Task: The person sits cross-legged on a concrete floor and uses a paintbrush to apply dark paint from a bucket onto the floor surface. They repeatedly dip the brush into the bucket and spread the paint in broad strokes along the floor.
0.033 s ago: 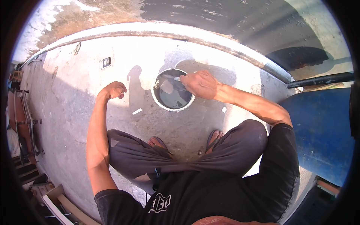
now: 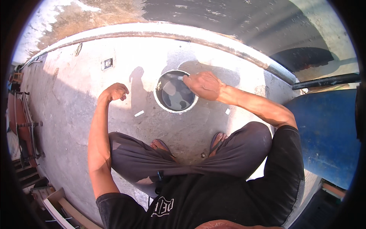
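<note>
A round white-rimmed bucket (image 2: 156, 98) stands on the concrete floor in front of my feet, with dark grey liquid (image 2: 173, 97) inside. My right hand (image 2: 204, 84) is over the bucket's right rim, its fingers closed round a pale, stick-like tool (image 2: 174, 76). The tool points left across the bucket's opening; its kind cannot be made out, and my fist hides the rest of it. To the left of the bucket, my left hand (image 2: 116, 92) hangs above the floor with its fingers curled in and nothing visible in them.
A pale pipe (image 2: 160, 29) runs along the wall base, below a partly dark-grey wall (image 2: 228, 19). At the right stands a large blue container (image 2: 324, 133) beside a black pipe (image 2: 328, 81). Wooden pieces (image 2: 63, 204) lie lower left; a small white scrap (image 2: 139, 113) is near the bucket.
The stick-like tool has shifted slightly within the bucket's opening, and the reflections on the liquid have altered. My left hand has stayed where it was.
</note>
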`<act>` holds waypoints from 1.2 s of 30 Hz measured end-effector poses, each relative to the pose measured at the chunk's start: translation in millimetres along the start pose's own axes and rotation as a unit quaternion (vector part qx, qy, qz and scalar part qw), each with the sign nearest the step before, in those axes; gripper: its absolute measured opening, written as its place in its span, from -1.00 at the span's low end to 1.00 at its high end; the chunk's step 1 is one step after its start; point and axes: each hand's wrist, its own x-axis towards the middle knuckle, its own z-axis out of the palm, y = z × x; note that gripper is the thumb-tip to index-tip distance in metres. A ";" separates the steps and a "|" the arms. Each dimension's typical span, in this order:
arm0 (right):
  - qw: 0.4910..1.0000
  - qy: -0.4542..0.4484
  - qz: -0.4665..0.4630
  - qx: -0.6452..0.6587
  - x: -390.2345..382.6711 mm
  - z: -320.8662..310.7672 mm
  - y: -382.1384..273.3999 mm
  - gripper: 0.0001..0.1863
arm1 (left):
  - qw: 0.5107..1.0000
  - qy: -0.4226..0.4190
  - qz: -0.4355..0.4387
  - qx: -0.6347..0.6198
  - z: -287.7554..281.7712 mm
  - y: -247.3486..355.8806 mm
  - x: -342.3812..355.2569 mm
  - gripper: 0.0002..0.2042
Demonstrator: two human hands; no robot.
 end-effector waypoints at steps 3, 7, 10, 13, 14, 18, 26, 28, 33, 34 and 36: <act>0.998 -0.037 -0.005 -0.058 -3.5 -8.3 1.5 -0.87 | 0.998 -0.011 -0.013 0.059 -0.3 10.3 -1.0 -0.65; 0.999 -0.015 0.024 -0.033 -12.6 -18.5 -9.4 -0.86 | 0.999 -0.007 -0.035 0.039 -3.9 6.5 -2.6 -0.64; 0.997 -0.022 0.073 -0.017 -13.9 -42.2 -16.7 -0.88 | 0.997 0.005 -0.033 0.073 -4.7 24.9 -6.6 -0.63; 0.986 -0.048 0.135 0.085 -5.6 -48.0 -14.1 -0.87 | 0.995 0.003 -0.042 0.088 -8.9 25.3 0.4 -0.64; 0.983 -0.050 0.124 0.125 -1.6 -42.3 -12.7 -0.85 | 0.996 0.001 -0.043 0.084 -9.5 18.5 -1.9 -0.64; 0.959 -0.044 0.120 0.251 2.9 -4.9 -7.5 -0.79 | 1.000 0.011 -0.005 0.020 -5.3 9.6 3.8 -0.78; 0.995 0.026 0.015 0.092 -3.0 -2.3 13.7 -0.83 | 1.000 -0.019 0.001 0.014 -5.2 7.5 17.9 -0.72; 0.997 0.051 -0.049 -0.002 -3.7 0.4 16.6 -0.85 | 1.000 -0.020 0.000 0.013 -7.0 7.2 16.9 -0.70; 0.996 0.042 -0.037 -0.065 -12.0 -7.2 3.7 -0.87 | 1.000 -0.020 -0.005 0.009 -6.2 8.5 13.8 -0.69; 0.997 0.043 -0.029 -0.063 -12.4 -12.2 -2.7 -0.88 | 1.000 -0.014 -0.016 0.021 -5.0 13.4 7.7 -0.68; 0.998 0.046 0.021 0.028 -10.8 -15.3 -5.7 -0.88 | 1.000 -0.003 0.001 0.012 -8.5 14.2 2.5 -0.77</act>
